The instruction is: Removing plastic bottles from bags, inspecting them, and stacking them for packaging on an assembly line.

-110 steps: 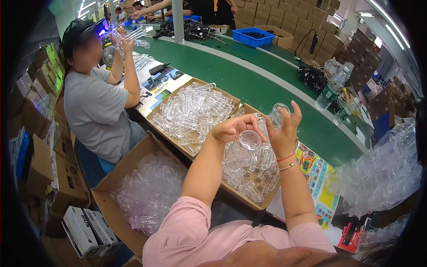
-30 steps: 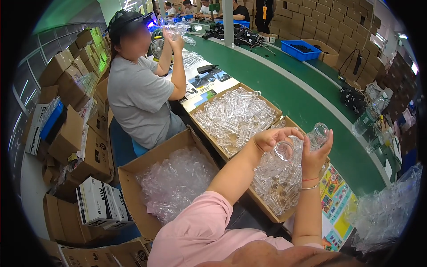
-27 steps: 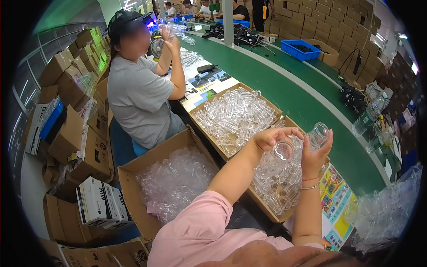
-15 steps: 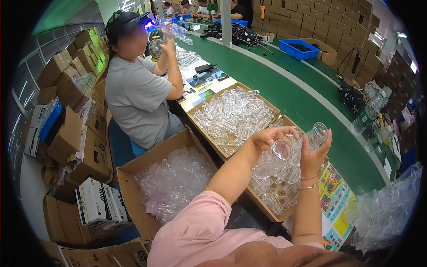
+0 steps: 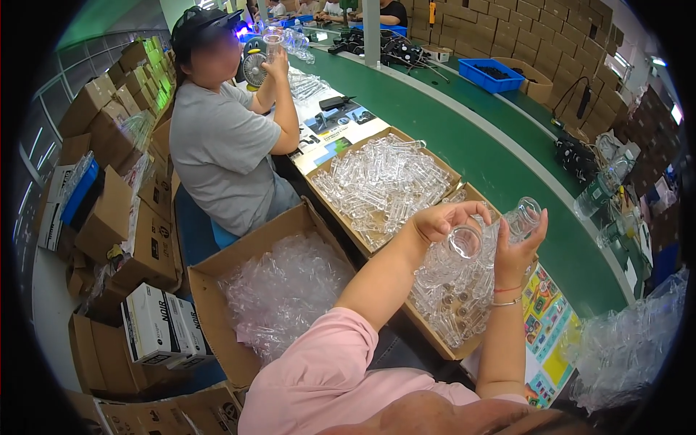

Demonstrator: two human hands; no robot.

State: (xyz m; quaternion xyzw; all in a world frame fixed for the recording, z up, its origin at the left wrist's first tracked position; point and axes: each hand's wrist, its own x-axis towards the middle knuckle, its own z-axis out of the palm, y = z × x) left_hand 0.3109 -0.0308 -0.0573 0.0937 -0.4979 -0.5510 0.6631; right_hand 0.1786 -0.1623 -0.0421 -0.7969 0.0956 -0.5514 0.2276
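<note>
My left hand [image 5: 440,221] is closed around a clear cup-like cylinder [image 5: 464,243], whose round rim faces up toward me. Just to its right, my right hand [image 5: 516,250] grips a second clear cup-like cylinder [image 5: 523,217] between thumb and fingers, tilted with its rim up and to the right. Both are held above a shallow cardboard box [image 5: 448,354] with clear, slender tube-like pieces [image 5: 451,319] in it. The lower ends of the cylinders blend into those pieces, so I cannot make them out.
Beyond is another carton of clear pieces [image 5: 384,181]. On the left stands a box of crumpled clear plastic bags [image 5: 290,290]. A co-worker in a grey shirt [image 5: 225,138] holds a clear piece. The green conveyor [image 5: 464,138] curves past; stacked clear plastic [image 5: 631,341] stands at right.
Both hands have shifted slightly to the right with the clear cylinders still in them. The co-worker's clear piece is now held more upright.
</note>
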